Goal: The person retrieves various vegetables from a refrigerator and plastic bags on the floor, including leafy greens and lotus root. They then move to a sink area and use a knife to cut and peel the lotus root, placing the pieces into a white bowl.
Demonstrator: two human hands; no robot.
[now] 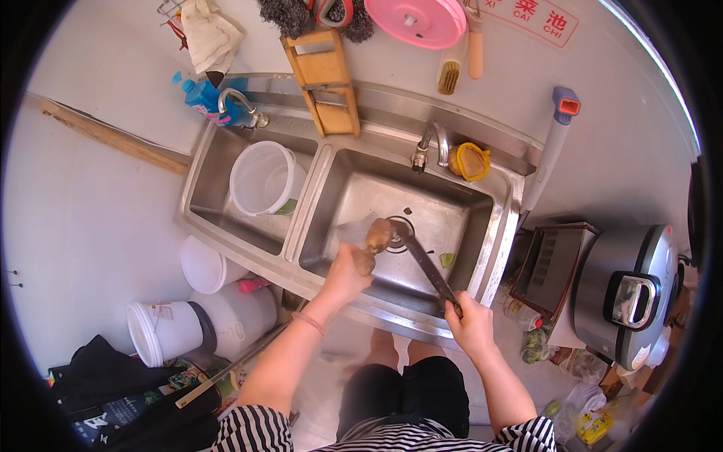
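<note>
Over the front left of the right sink basin (pixel 435 203), my left hand (pixel 347 277) grips a lumpy brown root vegetable (pixel 379 236), whose exact kind I cannot tell. My right hand (pixel 471 322), above the basin's front right corner, is closed around the end of a long dark tool (pixel 426 263), perhaps a knife or peeler. Its far end reaches close to the root above the drain; whether they touch is unclear. A clear, textured object (pixel 358 229) lies just behind my left hand. A green scrap (pixel 447 260) rests on the basin floor.
The left basin holds a white plastic bucket (pixel 262 178). Metal faucets (pixel 439 144) stand behind the basins, with a yellow-rimmed strainer (pixel 472 161) beside the right one. A wooden mandoline-like board (pixel 327 85) leans at the back. A rice cooker (pixel 615 294) stands right; lidded buckets (pixel 164 333) stand left.
</note>
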